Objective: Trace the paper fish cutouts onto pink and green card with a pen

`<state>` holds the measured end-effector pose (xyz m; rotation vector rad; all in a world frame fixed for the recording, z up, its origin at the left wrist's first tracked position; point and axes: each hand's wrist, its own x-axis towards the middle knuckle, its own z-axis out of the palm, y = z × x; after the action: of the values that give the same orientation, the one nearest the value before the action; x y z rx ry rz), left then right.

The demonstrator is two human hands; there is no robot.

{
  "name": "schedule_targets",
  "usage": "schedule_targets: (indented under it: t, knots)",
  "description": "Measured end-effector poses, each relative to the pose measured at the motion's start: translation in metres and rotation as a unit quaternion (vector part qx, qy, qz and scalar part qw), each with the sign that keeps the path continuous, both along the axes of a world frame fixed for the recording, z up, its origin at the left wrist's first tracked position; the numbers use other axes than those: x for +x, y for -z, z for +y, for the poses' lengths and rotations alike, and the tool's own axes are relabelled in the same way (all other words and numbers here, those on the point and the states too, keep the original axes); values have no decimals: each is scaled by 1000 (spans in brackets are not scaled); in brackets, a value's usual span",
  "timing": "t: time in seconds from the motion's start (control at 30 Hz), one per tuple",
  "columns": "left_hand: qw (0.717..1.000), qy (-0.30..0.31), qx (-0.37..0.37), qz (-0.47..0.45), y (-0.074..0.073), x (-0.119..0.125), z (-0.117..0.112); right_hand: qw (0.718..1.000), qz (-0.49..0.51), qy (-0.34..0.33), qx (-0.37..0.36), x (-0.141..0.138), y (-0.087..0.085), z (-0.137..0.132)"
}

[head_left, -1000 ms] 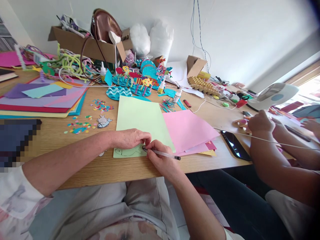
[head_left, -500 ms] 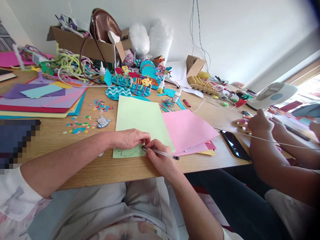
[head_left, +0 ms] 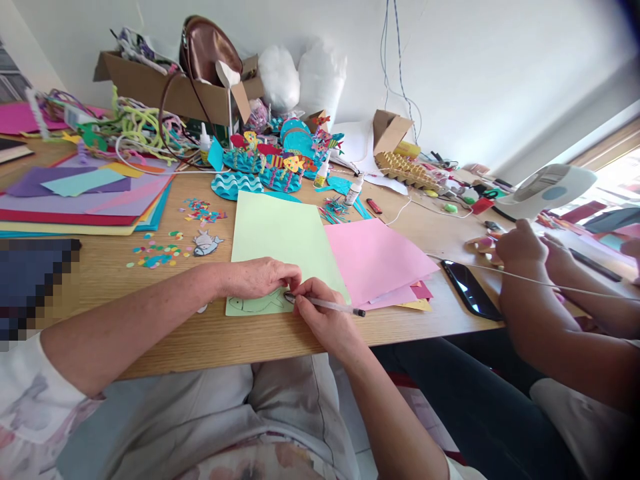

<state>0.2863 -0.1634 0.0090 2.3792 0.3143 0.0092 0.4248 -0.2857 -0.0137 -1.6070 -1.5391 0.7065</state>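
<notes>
A light green sheet of paper [head_left: 280, 230] lies on the table in front of me, with a fish outline [head_left: 255, 303] drawn in dark line near its lower edge. My right hand [head_left: 323, 310] grips a pen [head_left: 335, 305] with a clear barrel and a dark end, its tip low over the sheet. My left hand [head_left: 260, 277] rests on the paper beside the drawing, fingers bent and thumb side close to the pen tip. A small dark grey oval shows between the two hands; its kind is unclear. What the left fingertips press on is hidden.
Pink sheets [head_left: 380, 260] and a phone [head_left: 470, 290] lie to the right, near another person's hands [head_left: 523, 243]. Left are a grey paper fish [head_left: 207, 243], confetti dots [head_left: 160, 255] and coloured paper [head_left: 100, 200]. Glue bottles [head_left: 353, 191] and blue wave crafts [head_left: 237, 185] stand behind.
The pen's dark rear end has swung slightly to the right and up, with a small shift of my right hand. My left hand and the green sheet stay in place.
</notes>
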Motion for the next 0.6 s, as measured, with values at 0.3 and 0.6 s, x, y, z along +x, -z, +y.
schedule_targets:
  t: [0.3,0.6]
  knots:
    - [1000,1,2,-3,0,0,0,1000,-16,-12,0,0,1,0]
    - [1000,9,-11,0,-2,0,0,1000,-9,-23,-6,3,-3,0]
